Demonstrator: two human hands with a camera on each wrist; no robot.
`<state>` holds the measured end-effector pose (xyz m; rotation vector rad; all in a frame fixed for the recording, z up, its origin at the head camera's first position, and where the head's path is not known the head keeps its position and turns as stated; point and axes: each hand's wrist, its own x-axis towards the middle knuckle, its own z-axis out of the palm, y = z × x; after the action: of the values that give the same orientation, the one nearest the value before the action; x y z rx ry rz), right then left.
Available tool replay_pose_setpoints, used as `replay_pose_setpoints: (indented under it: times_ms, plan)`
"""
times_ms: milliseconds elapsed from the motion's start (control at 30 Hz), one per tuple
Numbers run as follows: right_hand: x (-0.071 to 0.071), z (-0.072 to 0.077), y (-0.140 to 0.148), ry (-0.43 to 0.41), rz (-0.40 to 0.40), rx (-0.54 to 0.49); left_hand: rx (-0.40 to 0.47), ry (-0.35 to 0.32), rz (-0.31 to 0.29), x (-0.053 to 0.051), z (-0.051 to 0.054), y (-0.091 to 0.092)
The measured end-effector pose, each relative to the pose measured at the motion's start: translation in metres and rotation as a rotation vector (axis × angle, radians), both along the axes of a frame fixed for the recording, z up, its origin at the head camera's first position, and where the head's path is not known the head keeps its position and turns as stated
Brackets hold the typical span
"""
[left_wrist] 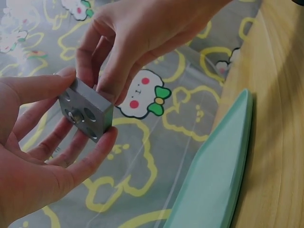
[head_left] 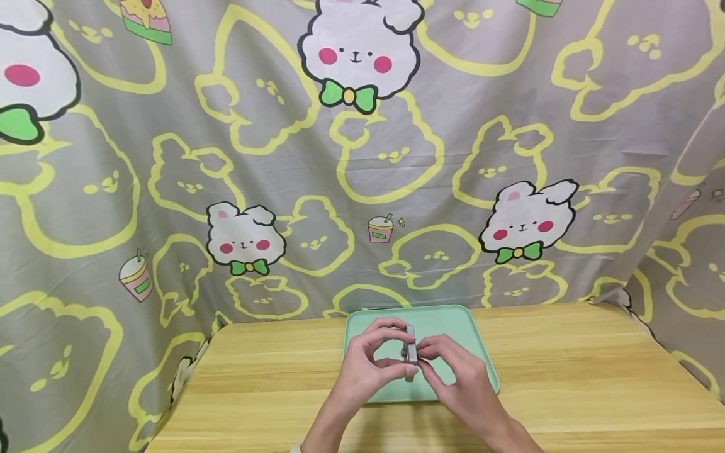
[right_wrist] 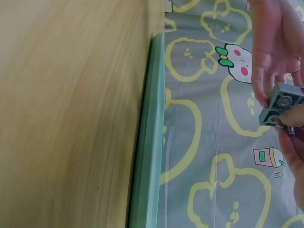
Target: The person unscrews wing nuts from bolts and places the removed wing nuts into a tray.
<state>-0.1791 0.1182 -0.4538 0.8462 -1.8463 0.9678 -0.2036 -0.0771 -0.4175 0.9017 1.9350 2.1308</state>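
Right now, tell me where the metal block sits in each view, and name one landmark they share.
Head: metal block, low, right of centre.
Left wrist: metal block, left of centre, about mid-height.
Right wrist: metal block, by the right edge, about mid-height.
Shared landmark: green tray, right of the block in left wrist, left of it in right wrist.

The left forearm (head_left: 327, 425) and right forearm (head_left: 506, 433) extend from the near side, angled toward each other. The left hand (head_left: 362, 365) curves thumb and fingers into a wide grip; just right of it, the right hand (head_left: 466, 374) pinches with thumb and fingertips.
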Motion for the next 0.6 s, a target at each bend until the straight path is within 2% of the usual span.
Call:
replay_pose_setpoints:
  times_ms: [200, 300, 367, 467, 533, 600]
  plan:
    - [-0.0013, -0.0002, 0.0004, 0.147, -0.042, 0.116, -0.003, -0.008, -0.006, 0.0007, 0.0003, -0.0007]
    - [-0.0018, -0.0011, 0.0000, 0.165, -0.046, 0.132, 0.001, -0.012, -0.007, 0.0007, 0.0000, -0.0016]
    - [-0.0021, -0.0014, -0.0003, 0.139, -0.038, 0.115, 0.008, -0.008, -0.009, 0.0004, -0.0001, -0.0021]
    - [-0.0020, -0.0004, -0.0004, 0.061, 0.016, 0.046, 0.013, 0.011, 0.002, -0.0004, 0.0000, -0.0028]
    - [-0.0008, 0.0014, 0.0000, -0.017, 0.067, -0.021, 0.016, 0.021, 0.009, -0.0008, 0.0006, -0.0031]
    - [0.0016, 0.0035, 0.0010, -0.132, 0.142, -0.099, 0.015, 0.026, 0.020, -0.0010, 0.0015, -0.0032]
